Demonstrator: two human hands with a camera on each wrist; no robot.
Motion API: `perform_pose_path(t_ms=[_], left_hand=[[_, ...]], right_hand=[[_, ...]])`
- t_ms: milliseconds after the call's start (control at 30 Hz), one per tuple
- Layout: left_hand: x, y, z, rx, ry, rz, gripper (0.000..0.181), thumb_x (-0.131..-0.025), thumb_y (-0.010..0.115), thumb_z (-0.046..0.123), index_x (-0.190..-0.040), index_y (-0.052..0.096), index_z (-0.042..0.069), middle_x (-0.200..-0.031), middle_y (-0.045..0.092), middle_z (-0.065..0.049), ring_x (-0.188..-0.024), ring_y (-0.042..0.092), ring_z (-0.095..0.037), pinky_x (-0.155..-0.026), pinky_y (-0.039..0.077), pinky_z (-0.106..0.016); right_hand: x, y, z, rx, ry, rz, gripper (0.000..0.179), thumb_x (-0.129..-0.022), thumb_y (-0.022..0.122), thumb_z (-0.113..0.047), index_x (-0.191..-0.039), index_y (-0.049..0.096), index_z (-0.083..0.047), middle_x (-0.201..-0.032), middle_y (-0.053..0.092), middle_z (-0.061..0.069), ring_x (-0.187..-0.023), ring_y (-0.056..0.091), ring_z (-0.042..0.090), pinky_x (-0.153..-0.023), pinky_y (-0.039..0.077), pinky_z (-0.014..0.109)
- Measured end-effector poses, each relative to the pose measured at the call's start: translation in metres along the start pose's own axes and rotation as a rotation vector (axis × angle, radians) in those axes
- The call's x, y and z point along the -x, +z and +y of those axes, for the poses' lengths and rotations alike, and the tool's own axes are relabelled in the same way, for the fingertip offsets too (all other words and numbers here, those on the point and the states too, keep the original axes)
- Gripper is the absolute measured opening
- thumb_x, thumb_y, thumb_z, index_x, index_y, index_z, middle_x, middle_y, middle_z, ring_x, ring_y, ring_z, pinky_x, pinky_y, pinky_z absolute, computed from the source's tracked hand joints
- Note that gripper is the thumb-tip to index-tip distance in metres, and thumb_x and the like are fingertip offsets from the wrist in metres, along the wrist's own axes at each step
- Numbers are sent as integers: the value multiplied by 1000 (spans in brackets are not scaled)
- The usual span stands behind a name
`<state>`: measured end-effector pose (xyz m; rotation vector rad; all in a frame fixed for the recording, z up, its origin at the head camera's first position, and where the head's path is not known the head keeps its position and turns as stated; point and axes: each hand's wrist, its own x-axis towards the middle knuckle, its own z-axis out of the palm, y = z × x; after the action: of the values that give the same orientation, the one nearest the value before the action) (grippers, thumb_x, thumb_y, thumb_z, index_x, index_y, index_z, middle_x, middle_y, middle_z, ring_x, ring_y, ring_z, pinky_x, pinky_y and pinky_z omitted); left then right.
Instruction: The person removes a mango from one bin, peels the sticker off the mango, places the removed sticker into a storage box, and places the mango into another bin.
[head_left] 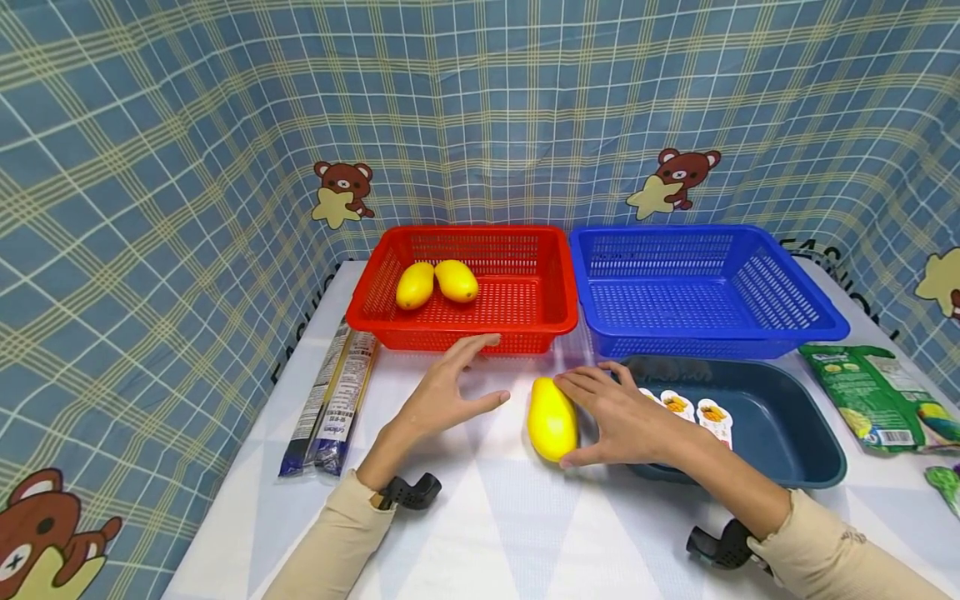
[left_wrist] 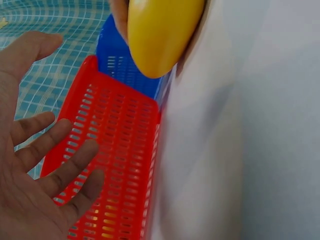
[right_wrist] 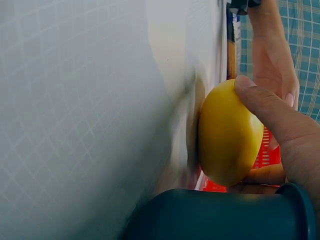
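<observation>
A yellow mango (head_left: pixel 552 421) is at the middle of the white table, between my two hands. My right hand (head_left: pixel 618 412) grips it from its right side, thumb at the near end and fingers toward the far end. The right wrist view shows the thumb lying on the mango (right_wrist: pixel 230 132), with fingertips around its other side. My left hand (head_left: pixel 442 390) holds nothing; its fingers are spread and the thumb points at the mango across a gap. Two more mangoes, one left (head_left: pixel 416 286) and one right (head_left: pixel 457 281), lie in the red basket (head_left: pixel 517 342) just beyond my left hand.
A blue basket (head_left: pixel 712 346) stands beside the red one. Under my right forearm is a dark teal tub (head_left: pixel 787 433) with mango-picture stickers (head_left: pixel 714 417) in it. Long printed packets (head_left: pixel 333 404) lie at left; a green bag (head_left: pixel 873 396) lies at right.
</observation>
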<state>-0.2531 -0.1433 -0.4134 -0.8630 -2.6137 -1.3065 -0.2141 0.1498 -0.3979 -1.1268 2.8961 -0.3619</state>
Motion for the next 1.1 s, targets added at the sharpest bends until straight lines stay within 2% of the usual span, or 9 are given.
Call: perform_pose_path(t_ms=[400,567,700,867,1100], left_hand=[[2,-10,-2,21,-12,38,76,-84,82,37,-149,47,22,-140,52,8,-113,56,-32,-94,50,-49],[3,-13,-3,48,11,59,73,-84,82,34,-148,48,24,-138,54,7,-108,56,-27,-93,50,-46],[3,-15,-4,74,37,78,72,-84,83,30,-147,49,21,-138,55,3,-107,58,-29,-93,50,-46],[5,-19,-4,97,46,108,71,-83,84,28,-146,51,21,-136,55,8,-105,60,-27,-91,50,-46],[9,-35,32,157,57,144,67,-82,82,5,-142,52,5,-134,56,-16,-101,60,-37,-90,48,-58]], right_hand=[[1,0,0,-2,0,5,106,-72,75,-72,-149,47,-5,-148,50,10,-138,39,32,-113,16,63],[2,0,0,-8,2,3,105,-72,75,-71,-149,47,-5,-149,50,10,-138,39,31,-113,15,63],[2,1,0,-7,6,1,105,-72,75,-71,-149,47,-5,-149,49,9,-138,39,31,-113,15,63],[2,2,1,-10,9,0,106,-72,75,-72,-149,46,-6,-149,49,9,-138,39,31,-113,14,62],[2,3,1,-4,5,3,107,-71,73,-74,-149,46,-6,-149,49,9,-138,39,30,-113,14,62]])
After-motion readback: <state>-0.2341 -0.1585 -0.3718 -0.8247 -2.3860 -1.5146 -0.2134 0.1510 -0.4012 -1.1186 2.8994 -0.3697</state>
